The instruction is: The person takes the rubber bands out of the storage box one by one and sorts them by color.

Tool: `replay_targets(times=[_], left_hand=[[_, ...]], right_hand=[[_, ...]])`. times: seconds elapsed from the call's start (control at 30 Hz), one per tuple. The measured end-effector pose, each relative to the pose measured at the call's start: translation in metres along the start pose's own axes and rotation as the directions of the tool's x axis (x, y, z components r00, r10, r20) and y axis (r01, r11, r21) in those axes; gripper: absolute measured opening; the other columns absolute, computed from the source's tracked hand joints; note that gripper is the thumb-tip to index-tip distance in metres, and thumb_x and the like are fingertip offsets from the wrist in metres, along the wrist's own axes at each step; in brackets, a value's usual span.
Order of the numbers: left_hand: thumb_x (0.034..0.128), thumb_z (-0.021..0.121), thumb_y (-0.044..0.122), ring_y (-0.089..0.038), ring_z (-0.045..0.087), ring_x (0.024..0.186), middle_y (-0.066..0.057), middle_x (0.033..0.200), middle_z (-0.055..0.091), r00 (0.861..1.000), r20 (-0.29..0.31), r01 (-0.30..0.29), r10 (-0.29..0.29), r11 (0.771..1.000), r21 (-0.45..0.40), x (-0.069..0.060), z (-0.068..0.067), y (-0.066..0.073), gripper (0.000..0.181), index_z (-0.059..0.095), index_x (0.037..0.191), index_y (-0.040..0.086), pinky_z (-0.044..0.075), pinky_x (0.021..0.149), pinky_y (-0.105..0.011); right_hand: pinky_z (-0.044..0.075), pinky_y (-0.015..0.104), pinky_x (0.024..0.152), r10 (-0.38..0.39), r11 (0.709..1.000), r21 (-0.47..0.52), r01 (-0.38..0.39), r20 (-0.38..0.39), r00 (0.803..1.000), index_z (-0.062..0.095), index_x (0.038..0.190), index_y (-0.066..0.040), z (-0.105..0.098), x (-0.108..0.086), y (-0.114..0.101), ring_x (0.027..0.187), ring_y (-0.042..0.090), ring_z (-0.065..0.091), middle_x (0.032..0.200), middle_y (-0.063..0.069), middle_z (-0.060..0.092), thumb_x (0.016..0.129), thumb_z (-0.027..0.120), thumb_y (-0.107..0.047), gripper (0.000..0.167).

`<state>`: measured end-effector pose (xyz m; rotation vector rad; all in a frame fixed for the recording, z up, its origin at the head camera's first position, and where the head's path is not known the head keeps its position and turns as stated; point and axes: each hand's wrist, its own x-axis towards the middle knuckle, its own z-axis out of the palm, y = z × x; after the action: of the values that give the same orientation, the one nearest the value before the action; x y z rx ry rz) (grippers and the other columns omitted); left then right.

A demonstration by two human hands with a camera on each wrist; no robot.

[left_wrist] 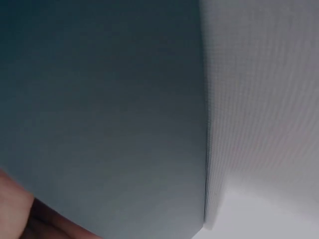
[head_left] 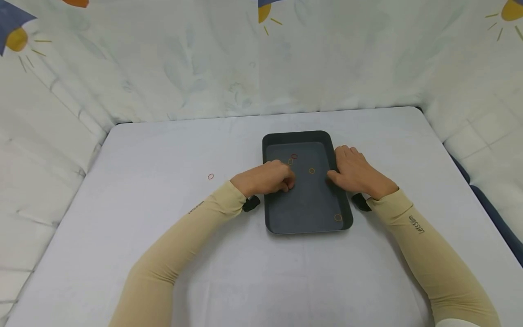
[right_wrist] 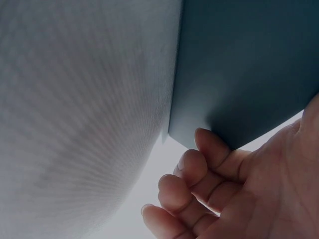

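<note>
A dark grey rectangular tray (head_left: 304, 209) lies on the white table. My right hand (head_left: 353, 170) grips its right rim, thumb over the inside and fingers along the outer wall; the right wrist view shows those fingers (right_wrist: 192, 167) curled against the wall. My left hand (head_left: 269, 177) reaches over the left rim with its fingers bent down toward the tray floor. Whether it pinches anything is hidden. Inside the tray lie thin rubber bands: a red one (head_left: 294, 156) beside a yellow one (head_left: 290, 161), a yellow one (head_left: 312, 170) near the middle, another yellow one (head_left: 338, 218) at the near right corner.
One red rubber band (head_left: 210, 176) sits on the white tablecloth (head_left: 163, 172), left of the tray. A pale patterned curtain (head_left: 204, 59) hangs behind the table's far edge. Dark wrist cameras (head_left: 251, 203) are strapped beneath both wrists, close to the tray's sides.
</note>
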<state>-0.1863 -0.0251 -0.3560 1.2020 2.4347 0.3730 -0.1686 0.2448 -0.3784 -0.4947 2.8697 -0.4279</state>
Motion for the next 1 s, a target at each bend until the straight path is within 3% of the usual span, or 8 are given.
replay_targets(times=[0.17, 0.47, 1.0], left_hand=[[0.0962, 0.073, 0.01, -0.013, 0.064, 0.084, -0.001, 0.099, 0.074, 1.0, 0.008, 0.006, -0.006, 1.0, 0.013, -0.002, -0.001, 0.001, 0.005, 0.075, 0.101, 0.011, 0.054, 0.074, -0.025], [0.0972, 0.072, 0.011, -0.011, 0.066, 0.086, -0.001, 0.1, 0.075, 0.999, -0.024, -0.041, 0.042, 0.999, 0.034, -0.004, -0.002, 0.003, 0.006, 0.076, 0.102, 0.012, 0.055, 0.075, -0.024], [0.0957, 0.075, 0.017, -0.006, 0.065, 0.074, 0.002, 0.091, 0.078, 0.986, -0.135, -0.107, 0.1, 0.993, -0.049, -0.012, -0.008, 0.0, 0.008, 0.08, 0.098, 0.012, 0.053, 0.067, -0.021]], right_hand=[[0.033, 0.041, 0.08, -0.002, 1.0, 0.0, 0.002, -0.002, 1.0, 0.045, 0.11, 0.004, -0.001, 0.0, -0.001, 0.092, 0.034, 0.04, 0.103, 0.018, 0.046, 0.099, 0.049, -0.026, 0.033], [0.033, 0.041, 0.078, -0.011, 1.0, -0.011, 0.011, -0.008, 1.0, 0.046, 0.111, 0.006, -0.001, 0.001, -0.002, 0.09, 0.033, 0.039, 0.102, 0.019, 0.046, 0.1, 0.05, -0.026, 0.034], [0.033, 0.04, 0.077, -0.009, 1.0, -0.002, 0.01, 0.004, 1.0, 0.046, 0.109, 0.004, -0.001, 0.0, 0.0, 0.089, 0.033, 0.04, 0.101, 0.018, 0.047, 0.1, 0.052, -0.027, 0.033]])
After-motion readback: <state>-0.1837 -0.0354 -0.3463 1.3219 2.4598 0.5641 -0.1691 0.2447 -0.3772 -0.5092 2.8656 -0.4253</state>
